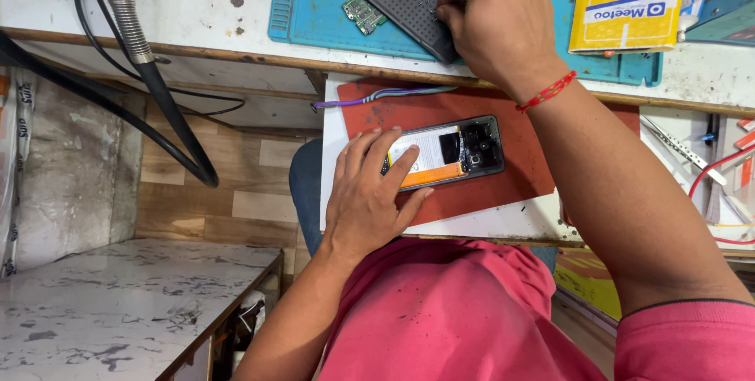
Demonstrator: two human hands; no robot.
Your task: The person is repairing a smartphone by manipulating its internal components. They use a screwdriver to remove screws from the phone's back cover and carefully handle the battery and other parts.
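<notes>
An opened smartphone (456, 151) with its back off lies on a red mat (503, 184), showing a white and orange battery and black camera parts. My left hand (370, 192) rests flat on the phone's left end, fingers spread, pressing it down. My right hand (495, 19), with a red thread on the wrist, reaches up to the blue mat (314, 3) and has its fingertips pinched on the dark grey dotted back cover (401, 0). What the fingertips pinch there is too small to see.
A small green circuit board (363, 13) lies left of the cover. A yellow box (629, 0) sits at the upper right. A purple-green tool (377, 98) lies at the red mat's top edge. Black hoses (149, 74) hang left. Metal tweezers (676, 145) and red wires are right.
</notes>
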